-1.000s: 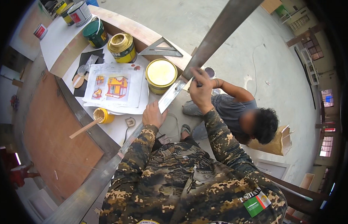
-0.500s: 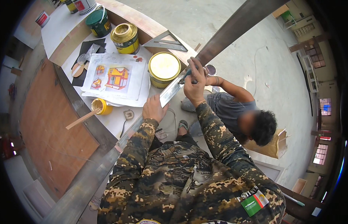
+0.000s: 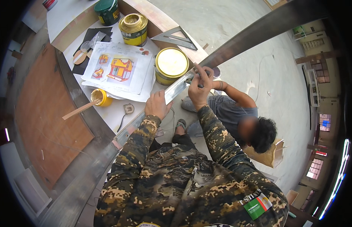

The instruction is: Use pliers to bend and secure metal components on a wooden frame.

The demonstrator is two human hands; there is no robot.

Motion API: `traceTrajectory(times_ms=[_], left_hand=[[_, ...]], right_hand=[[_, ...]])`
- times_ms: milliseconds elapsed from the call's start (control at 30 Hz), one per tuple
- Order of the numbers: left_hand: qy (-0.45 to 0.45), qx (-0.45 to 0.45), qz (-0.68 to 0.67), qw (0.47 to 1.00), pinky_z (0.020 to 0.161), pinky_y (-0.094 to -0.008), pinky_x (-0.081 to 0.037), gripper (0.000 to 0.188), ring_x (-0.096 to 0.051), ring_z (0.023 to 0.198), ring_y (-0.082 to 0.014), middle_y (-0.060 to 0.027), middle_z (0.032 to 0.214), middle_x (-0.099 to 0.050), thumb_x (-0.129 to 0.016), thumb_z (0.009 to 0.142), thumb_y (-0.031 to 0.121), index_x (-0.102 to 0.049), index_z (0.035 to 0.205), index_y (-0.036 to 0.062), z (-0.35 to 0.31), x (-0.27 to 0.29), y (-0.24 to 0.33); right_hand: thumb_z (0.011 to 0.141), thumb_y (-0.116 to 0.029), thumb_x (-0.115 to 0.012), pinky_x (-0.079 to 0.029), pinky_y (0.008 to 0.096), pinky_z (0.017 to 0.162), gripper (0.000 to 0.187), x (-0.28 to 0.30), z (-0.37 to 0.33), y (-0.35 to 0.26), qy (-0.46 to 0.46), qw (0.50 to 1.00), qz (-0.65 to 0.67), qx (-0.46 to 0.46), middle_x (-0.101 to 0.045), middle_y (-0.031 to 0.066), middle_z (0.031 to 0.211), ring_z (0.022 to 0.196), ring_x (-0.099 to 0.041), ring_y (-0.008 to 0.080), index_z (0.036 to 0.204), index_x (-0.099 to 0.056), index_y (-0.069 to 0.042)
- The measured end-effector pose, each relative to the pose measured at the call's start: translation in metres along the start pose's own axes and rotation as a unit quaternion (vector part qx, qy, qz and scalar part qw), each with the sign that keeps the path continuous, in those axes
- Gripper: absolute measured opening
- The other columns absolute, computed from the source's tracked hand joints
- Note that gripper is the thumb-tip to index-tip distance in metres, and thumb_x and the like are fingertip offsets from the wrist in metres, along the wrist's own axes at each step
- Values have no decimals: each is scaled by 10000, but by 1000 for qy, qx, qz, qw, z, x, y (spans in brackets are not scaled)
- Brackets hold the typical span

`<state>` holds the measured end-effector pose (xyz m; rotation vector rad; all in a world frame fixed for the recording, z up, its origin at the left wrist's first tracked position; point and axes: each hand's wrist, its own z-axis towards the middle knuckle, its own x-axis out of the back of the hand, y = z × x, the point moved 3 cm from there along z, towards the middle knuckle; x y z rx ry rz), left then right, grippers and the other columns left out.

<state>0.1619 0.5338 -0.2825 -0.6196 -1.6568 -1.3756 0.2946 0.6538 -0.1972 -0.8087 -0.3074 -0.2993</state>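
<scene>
My left hand (image 3: 158, 106) is closed over a shiny metal bar (image 3: 176, 89), which runs diagonally along the edge of the white worktop (image 3: 112, 123). Farther along the bar, my right hand (image 3: 201, 87) pinches a small dark hand tool (image 3: 189, 80) against it, index finger stretched out. My fingers hide most of the tool, so its kind is unclear. A yellow paint can (image 3: 170, 67) with a pale round top stands close to the bar, just left of my right hand.
Printed sheets (image 3: 115, 72), an opened can (image 3: 133, 28), a green pail (image 3: 107, 11), a triangular square (image 3: 174, 38), a tape measure (image 3: 128, 109) and a yellow tub (image 3: 102, 98) with a wooden stick (image 3: 80, 109) lie about. A person (image 3: 236, 109) crouches at right. A long dark beam (image 3: 259, 28) crosses the upper right.
The view has shifted slightly, so the worktop things sit a little farther right. Both hands stay on the bar, my right hand still gripping the dark tool.
</scene>
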Motion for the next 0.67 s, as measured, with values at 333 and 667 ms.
traceTrajectory(times_ms=[333, 667], left_hand=[[-1, -9, 22, 1000, 861, -453, -535, 548, -623, 1025, -327, -130, 1072, -655, -783, 826, 416, -592, 1190, 53, 5, -2, -1], [-17, -4, 15, 1000, 882, -443, -540, 572, -628, 1045, -326, -140, 1107, -667, -789, 815, 403, -593, 1211, 39, 2, -1, 0]], right_hand=[[780, 94, -611, -490, 328, 904, 334, -39, 61, -7, -691, 697, 193, -7, -625, 89, 1104, 1026, -612, 234, 1004, -790, -75], [864, 90, -527, -407, 342, 1125, 582, 19, 15, 4, -159, 954, 204, -149, -503, 123, 1458, 1356, -502, 258, 1428, -585, -43]])
